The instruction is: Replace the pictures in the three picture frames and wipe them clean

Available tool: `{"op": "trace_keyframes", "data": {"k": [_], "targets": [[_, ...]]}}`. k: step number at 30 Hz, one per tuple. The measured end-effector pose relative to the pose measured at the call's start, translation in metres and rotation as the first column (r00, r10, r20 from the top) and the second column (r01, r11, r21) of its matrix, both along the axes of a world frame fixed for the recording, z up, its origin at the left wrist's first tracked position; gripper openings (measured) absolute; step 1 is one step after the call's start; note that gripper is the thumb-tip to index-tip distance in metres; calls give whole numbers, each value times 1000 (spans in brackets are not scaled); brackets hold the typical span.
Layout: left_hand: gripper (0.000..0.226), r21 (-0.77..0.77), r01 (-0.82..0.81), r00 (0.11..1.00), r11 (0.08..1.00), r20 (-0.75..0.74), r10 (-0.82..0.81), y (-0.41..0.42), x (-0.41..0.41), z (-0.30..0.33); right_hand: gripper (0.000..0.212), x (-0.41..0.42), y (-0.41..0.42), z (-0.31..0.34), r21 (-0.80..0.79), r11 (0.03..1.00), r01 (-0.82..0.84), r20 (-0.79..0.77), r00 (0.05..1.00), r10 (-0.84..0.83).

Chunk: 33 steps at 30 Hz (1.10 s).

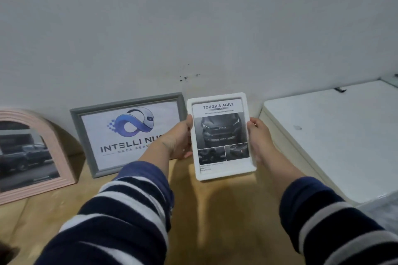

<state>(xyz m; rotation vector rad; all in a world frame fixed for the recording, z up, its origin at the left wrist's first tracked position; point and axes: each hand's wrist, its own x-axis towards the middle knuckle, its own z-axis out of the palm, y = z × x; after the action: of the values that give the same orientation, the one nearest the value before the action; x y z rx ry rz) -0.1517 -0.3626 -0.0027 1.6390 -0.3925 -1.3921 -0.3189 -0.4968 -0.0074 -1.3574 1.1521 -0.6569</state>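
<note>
Both hands, left (179, 137) and right (257, 135), grip the white frame (221, 136) by its sides, upright beside the grey frame (127, 133).

grey frame (129, 133) just left of white frame (221, 137), white box (336, 137) right, bare wooden top (226, 211) in front
</note>
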Motion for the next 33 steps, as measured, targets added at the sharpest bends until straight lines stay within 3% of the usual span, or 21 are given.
{"op": "trace_keyframes", "data": {"k": [5,11,18,24,31,33], "targets": [[92,-95,-53,998,994,-44,49,-45,-18,3,40,-14,-34,-12,23,997,76,94,992,-78],[112,-213,-188,981,959,-80,174,-84,-43,-2,26,-30,-59,-8,21,998,54,135,989,-56],[99,-275,-366,929,889,-51,367,-104,-47,-25,25,-30,-74,-22,55,995,-81,86,993,76],[95,-324,-412,911,852,-107,399,-105,-38,-34,26,-14,-75,-32,73,991,-109,87,991,102],[109,-239,-420,904,876,-18,428,-103,-33,-47,29,-5,-77,-37,92,988,-123,94,989,114],[98,-206,-433,893,878,34,448,-102,-33,-44,32,-6,-76,-41,91,990,-110,95,990,101]]}}
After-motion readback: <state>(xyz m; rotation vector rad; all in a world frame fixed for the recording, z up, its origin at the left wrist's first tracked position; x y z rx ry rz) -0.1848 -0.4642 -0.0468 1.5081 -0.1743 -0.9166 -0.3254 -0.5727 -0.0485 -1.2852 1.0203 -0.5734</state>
